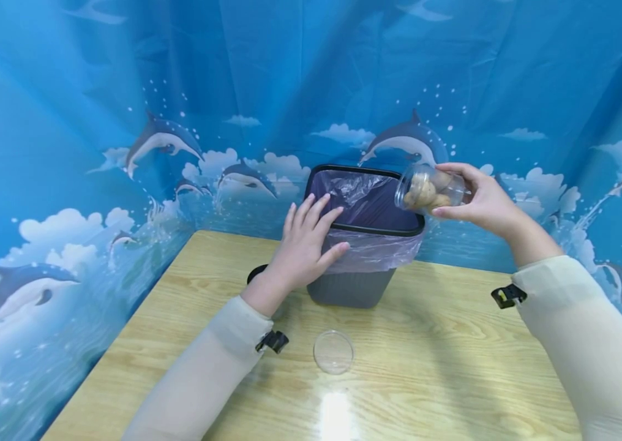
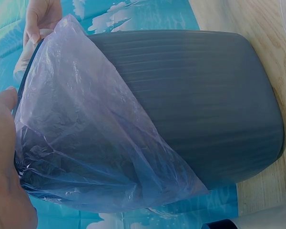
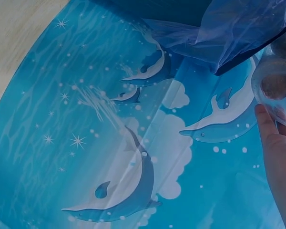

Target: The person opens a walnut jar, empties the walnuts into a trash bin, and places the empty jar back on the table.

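Note:
A grey trash bin (image 1: 351,289) lined with a translucent purple bag (image 1: 368,250) stands on the table. With fingers spread and straight, my left hand (image 1: 307,248) lies at the bin's near left rim; the left wrist view shows part of this hand (image 2: 2,162) beside the bagged rim. My right hand (image 1: 484,199) grips a clear plastic jar (image 1: 433,188) by its base. The jar is tilted sideways, its mouth toward the bin's right rim. Tan, lumpy pieces (image 1: 423,191) are inside it; their kind is unclear. A clear round lid (image 1: 333,352) lies on the table.
A black-ended, pale cylindrical object (image 2: 257,220) is partly seen in the left wrist view; its dark end (image 1: 256,273) shows behind my left wrist. The wood-grain table (image 1: 454,355) meets a blue dolphin-print curtain (image 1: 267,79) behind the bin.

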The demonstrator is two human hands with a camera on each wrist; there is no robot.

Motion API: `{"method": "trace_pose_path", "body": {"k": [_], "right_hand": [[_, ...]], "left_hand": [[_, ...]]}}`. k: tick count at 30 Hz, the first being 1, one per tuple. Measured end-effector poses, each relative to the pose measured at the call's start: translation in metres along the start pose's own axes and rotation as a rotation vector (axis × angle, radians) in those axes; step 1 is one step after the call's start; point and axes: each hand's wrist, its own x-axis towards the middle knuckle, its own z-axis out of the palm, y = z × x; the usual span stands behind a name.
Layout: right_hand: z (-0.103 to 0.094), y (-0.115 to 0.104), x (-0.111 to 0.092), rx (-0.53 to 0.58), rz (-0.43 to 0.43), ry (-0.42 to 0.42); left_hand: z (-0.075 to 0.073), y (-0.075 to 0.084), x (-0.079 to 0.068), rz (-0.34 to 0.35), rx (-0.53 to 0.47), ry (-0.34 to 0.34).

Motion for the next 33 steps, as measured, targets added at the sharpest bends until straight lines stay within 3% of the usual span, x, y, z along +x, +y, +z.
{"method": "trace_pose_path", "body": {"k": [14, 22, 33], "right_hand": [[-0.004, -0.012, 0.003, -0.034, 0.06, -0.077], [-0.005, -0.014, 0.006, 0.009, 0.058, -0.111], [-0.006, -0.021, 0.01, -0.051, 0.044, -0.137]], "left_hand": [[-0.001, 0.0, -0.001, -0.002, -0.001, -0.004], [0.0, 0.0, -0.001, -0.006, -0.018, -0.009], [0.0, 0.0, -0.001, -0.003, -0.001, -0.002]]}}
